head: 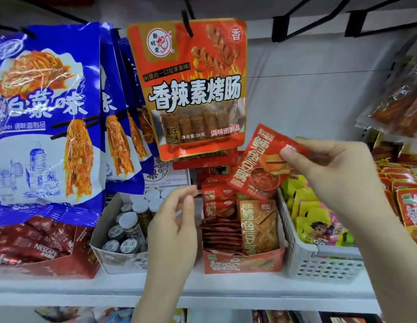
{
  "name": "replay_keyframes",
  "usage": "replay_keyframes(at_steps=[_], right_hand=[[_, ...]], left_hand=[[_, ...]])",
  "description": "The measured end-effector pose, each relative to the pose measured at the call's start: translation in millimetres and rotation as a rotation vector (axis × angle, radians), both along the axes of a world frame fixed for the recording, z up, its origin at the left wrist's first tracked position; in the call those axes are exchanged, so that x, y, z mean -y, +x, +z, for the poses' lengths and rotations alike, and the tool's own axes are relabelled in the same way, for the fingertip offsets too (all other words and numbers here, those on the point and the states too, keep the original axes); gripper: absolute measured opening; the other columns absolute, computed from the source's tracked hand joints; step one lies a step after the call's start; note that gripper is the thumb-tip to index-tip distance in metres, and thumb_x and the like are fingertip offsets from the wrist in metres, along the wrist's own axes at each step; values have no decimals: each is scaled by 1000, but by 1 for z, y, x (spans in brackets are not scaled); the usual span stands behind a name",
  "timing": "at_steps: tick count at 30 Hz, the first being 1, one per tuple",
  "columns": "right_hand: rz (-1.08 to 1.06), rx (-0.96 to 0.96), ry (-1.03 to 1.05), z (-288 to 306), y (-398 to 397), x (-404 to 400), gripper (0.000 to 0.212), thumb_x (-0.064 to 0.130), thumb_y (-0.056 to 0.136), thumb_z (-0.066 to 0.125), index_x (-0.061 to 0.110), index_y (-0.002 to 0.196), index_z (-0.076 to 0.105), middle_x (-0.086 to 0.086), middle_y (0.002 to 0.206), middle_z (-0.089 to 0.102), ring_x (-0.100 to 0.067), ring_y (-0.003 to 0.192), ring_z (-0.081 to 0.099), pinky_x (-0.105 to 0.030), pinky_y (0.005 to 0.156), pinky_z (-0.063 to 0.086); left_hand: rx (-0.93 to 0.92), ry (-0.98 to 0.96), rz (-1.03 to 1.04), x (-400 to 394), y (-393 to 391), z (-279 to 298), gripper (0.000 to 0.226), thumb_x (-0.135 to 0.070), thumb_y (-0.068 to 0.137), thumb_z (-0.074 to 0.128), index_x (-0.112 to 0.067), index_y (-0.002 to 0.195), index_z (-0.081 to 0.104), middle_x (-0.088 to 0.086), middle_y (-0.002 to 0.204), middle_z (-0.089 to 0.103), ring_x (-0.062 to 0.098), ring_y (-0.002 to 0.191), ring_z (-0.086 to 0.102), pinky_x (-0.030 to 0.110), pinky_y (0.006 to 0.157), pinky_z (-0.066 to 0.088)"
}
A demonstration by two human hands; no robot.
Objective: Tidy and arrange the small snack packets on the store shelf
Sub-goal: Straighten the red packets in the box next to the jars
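My right hand [328, 169] pinches a small red snack packet [256, 169] by its upper right corner, holding it tilted above a red cardboard display box [243, 262]. That box holds a row of upright red packets [220, 231] and tan packets [258, 227] of the same kind. My left hand [175, 227] hovers with relaxed fingers at the box's left side, fingertips near the rear red packets, holding nothing.
A large red sausage snack bag [191, 89] hangs on a hook right above the box. Blue bags [46, 117] hang left. A carton of small jars [128, 224], Nescafe sachets [39, 243], and a white basket [319, 259] of yellow packets flank the box on the white shelf [86, 290].
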State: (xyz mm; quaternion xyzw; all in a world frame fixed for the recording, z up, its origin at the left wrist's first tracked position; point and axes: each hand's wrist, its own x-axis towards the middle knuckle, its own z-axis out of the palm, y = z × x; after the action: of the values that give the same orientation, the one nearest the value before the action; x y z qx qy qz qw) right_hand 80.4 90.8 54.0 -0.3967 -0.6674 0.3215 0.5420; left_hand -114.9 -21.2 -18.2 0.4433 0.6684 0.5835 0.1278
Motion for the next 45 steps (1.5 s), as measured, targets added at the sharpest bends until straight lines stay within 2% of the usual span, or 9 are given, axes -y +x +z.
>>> replay_keyframes(at_steps=[5,9,16,23,26,29,31,36,45], right_hand=[[-80,326,175,-10,-15,6,24,25,78,80,45,87,72,48,76,58,22,70,58,6,67,38],[-48,421,233,-24,-37,11,16,24,80,79,28,95,79,14,90,76,2,79,67,-9,75,46],[53,618,193,-53,-65,10,18,23,89,70,25,106,76,2,103,75,-14,100,69,-24,93,49],[158,809,166,-45,-63,2,19,21,88,70,32,103,77,6,103,75,-13,102,68,-18,94,44],[284,959,92,-58,-68,6,26,21,94,63,38,110,73,13,111,72,-8,106,65,-20,93,47],[360,931,26,-64,-67,5,19,31,96,58,37,100,75,22,91,73,1,87,64,-9,72,43],[251,869,34,-63,-63,-3,24,40,96,56,29,91,77,15,81,74,-4,80,65,-17,69,46],[90,972,137,-70,-79,-17,25,21,91,65,30,113,73,4,114,72,-18,108,65,-29,96,49],[71,1141,239,-83,-97,-25,21,13,85,68,26,100,74,5,105,67,-17,100,63,-28,73,50]], left_hand=[[-381,-322,-197,-1,-3,-10,60,-63,90,28,-32,136,52,-21,125,57,0,118,49,27,100,43],[-516,-392,-255,0,0,-19,58,-69,90,32,-37,132,53,-24,128,52,-6,119,38,11,94,28],[-442,-373,-309,3,-7,-24,62,-80,79,44,-41,126,53,-34,130,19,-25,105,33,2,83,35],[-473,-422,-343,5,-6,-21,65,-85,74,45,-40,122,48,-37,147,-22,3,135,28,35,106,42],[-485,-435,-364,3,-8,-21,60,-81,77,47,-41,122,49,-32,155,7,-2,136,20,28,109,34],[-480,-408,-348,2,-10,-20,52,-75,80,51,-40,118,50,-29,120,46,0,117,33,20,95,38],[-471,-400,-344,2,-11,-19,52,-75,79,51,-40,118,50,-29,113,47,-2,113,34,21,94,39],[-434,-396,-354,1,-14,-21,51,-73,80,54,-40,118,51,-30,114,47,-4,117,33,21,96,38],[-435,-382,-379,6,-19,-25,57,-72,82,54,-40,128,51,-31,129,41,-8,128,30,18,104,28]])
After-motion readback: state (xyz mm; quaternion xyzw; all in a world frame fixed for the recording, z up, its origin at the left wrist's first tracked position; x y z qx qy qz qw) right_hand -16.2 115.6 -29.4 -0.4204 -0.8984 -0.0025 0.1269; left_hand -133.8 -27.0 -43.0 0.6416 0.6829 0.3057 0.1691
